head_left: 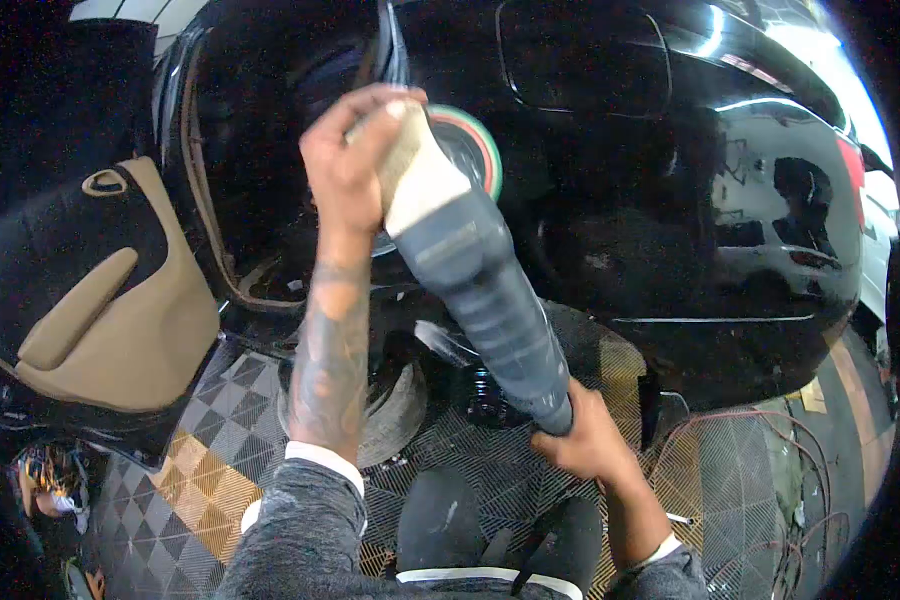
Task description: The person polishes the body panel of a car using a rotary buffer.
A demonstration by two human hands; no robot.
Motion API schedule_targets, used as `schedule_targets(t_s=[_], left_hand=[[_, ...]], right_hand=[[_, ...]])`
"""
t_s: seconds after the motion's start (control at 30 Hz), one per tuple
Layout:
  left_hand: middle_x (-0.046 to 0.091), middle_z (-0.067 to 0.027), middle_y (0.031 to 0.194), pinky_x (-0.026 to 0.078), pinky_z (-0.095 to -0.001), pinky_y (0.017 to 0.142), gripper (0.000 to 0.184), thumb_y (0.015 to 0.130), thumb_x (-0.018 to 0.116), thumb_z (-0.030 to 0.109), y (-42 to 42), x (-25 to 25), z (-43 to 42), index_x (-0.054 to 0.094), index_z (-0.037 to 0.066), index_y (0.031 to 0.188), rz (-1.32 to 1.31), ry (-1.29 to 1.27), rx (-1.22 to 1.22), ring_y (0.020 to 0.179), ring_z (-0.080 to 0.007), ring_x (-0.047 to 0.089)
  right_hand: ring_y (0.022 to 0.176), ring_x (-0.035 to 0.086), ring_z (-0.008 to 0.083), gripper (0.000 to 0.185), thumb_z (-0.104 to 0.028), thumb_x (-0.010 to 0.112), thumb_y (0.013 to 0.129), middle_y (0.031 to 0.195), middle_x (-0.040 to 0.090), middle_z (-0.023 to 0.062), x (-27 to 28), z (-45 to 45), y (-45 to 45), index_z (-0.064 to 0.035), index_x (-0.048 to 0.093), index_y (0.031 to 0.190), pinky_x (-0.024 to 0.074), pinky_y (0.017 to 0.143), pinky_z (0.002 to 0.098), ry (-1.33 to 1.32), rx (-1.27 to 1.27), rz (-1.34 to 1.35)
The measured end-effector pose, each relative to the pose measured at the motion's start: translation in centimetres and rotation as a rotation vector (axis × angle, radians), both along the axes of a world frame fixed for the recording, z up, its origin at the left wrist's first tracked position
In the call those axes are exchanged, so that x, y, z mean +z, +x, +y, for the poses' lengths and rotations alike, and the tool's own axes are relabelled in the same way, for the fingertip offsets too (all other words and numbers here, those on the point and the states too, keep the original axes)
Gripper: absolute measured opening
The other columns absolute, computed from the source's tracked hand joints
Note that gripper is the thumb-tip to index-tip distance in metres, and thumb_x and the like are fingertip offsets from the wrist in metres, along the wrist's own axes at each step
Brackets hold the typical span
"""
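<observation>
Motion blurs the rotary polisher (495,290), leaving the pale marking (448,250) on its body unreadable; its cream head (428,190) hides part of the green-edged polishing pad (491,150). The left hand (352,165) covers part of that head, and the right hand (592,440) wraps out of sight around the rear end. A whitish streak (445,342) below is too smeared to identify. The top edge crops the black car (610,190), the bottom edge the right sleeve (660,578)
</observation>
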State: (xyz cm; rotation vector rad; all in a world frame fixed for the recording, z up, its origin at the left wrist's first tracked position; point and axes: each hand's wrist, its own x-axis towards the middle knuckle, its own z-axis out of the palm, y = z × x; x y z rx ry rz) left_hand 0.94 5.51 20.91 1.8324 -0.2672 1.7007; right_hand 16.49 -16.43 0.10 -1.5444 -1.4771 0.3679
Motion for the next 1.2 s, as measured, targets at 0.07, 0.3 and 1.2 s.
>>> schedule_targets(t_s=[0.07,0.3,1.2], left_hand=[[0.07,-0.0174,0.103,0.057,-0.0329,0.08,0.027,0.091,0.057,0.01,0.6,2.2,0.5,0.064,-0.008,0.109,0.041,-0.024,-0.071,0.089,-0.0234,0.07],[0.074,-0.0124,0.092,0.056,-0.0284,0.076,0.022,0.085,0.066,0.015,5.6,1.9,-3.0,0.072,-0.003,0.096,0.008,0.153,-0.06,0.082,-0.0159,0.071],[0.07,-0.0219,0.101,0.055,-0.0359,0.083,0.021,0.087,0.061,0.005,-3.6,-12.8,-1.4,0.065,-0.006,0.104,-0.174,-0.288,-0.142,0.091,-0.0268,0.069]], right_hand=[[0.106,0.065,0.0411,0.067,-0.014,0.074,0.068,0.109,0.068,0.0261,1.7,0.6,0.4,-0.0007,0.053,0.13,0.0502,0.094,0.0416,0.02,0.039,-0.007],[0.102,0.068,0.0382,0.064,-0.013,0.076,0.065,0.106,0.069,0.024,-1.4,-1.9,0.7,0.0013,0.056,0.124,0.0507,0.093,0.0401,0.071,-0.119,0.08],[0.09,0.068,0.0433,0.066,-0.016,0.078,0.066,0.093,0.069,0.026,-4.9,-4.5,-0.8,-0.003,0.054,0.126,0.0537,0.08,0.0448,-0.268,0.078,0.005]])
